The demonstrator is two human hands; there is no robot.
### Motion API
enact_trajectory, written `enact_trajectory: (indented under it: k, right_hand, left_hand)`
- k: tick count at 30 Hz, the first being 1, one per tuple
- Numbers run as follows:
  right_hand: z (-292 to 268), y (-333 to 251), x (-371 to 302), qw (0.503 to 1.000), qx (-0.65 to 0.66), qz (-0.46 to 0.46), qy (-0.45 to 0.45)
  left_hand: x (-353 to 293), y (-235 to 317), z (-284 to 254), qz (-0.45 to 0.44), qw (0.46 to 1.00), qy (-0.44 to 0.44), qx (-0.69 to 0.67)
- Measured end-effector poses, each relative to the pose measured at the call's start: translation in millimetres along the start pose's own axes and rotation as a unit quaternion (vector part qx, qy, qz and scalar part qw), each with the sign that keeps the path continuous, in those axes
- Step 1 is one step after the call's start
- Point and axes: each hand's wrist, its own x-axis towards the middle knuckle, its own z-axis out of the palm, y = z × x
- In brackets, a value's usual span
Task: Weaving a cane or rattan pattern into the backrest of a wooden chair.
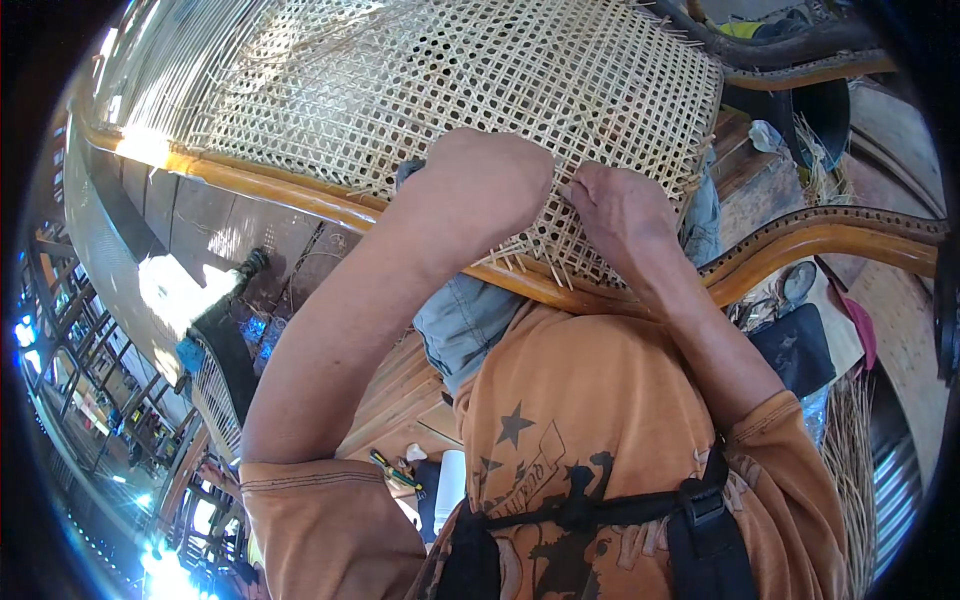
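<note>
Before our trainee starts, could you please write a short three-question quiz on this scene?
1. True or false: the left hand and the right hand are both at the woven cane panel.
2. What edges the panel's side nearest the person: A, a blue rope; B, a glossy brown rail; C, a metal chain?
3. Fill in: the person's shirt is ____.

Key: 1 true; 2 B; 3 orange.

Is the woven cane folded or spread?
Spread: the woven cane stretches across the wooden frame, its open lattice showing no fold.
</note>
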Motion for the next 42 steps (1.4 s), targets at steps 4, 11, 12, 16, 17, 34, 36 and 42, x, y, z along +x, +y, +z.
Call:
enact_trajectory:
  k: [4, 11, 12, 16, 17, 34, 36, 42]
  right_hand:
    - [0.7, -0.6, 4.1, 0.998, -0.034, -0.047, 0.005]
    - [-4.1, -16.3, 4.0, 0.896, 0.380, -0.174, 0.151]
    - [-4.3, -17.4, 4.3, 0.903, 0.384, -0.171, 0.093]
    - [-4.8, -3.6, 2.6, 0.950, 0.252, -0.177, 0.044]
    - [-1.4, -2.2, 1.6, 0.966, 0.224, -0.132, -0.010]
    - [2.9, 3.7, -0.3, 0.973, 0.174, -0.145, 0.037]
    - [3.1, 2.7, 0.1, 0.977, 0.154, -0.130, 0.068]
    - [2.5, 0.7, 0.2, 0.987, 0.145, -0.067, 0.033]
  left_hand:
    - [11.4, 12.0, -4.9, -0.056, 0.998, -0.008, 0.039]
    - [-52.4, -18.4, -33.9, -0.162, 0.984, 0.005, 0.076]
    - [-56.9, -17.9, -33.1, -0.098, 0.991, 0.070, 0.060]
    - [-34.9, -9.0, -18.0, -0.091, 0.990, 0.069, 0.079]
    - [-30.5, -10.5, -11.2, -0.095, 0.990, 0.054, 0.090]
    - [-37.0, -1.9, -8.7, -0.019, 0.989, 0.095, 0.116]
    - [-25.2, 0.0, -6.3, -0.024, 0.991, 0.084, 0.103]
    - [0.9, 18.6, -31.3, -0.086, 0.988, -0.074, 0.105]
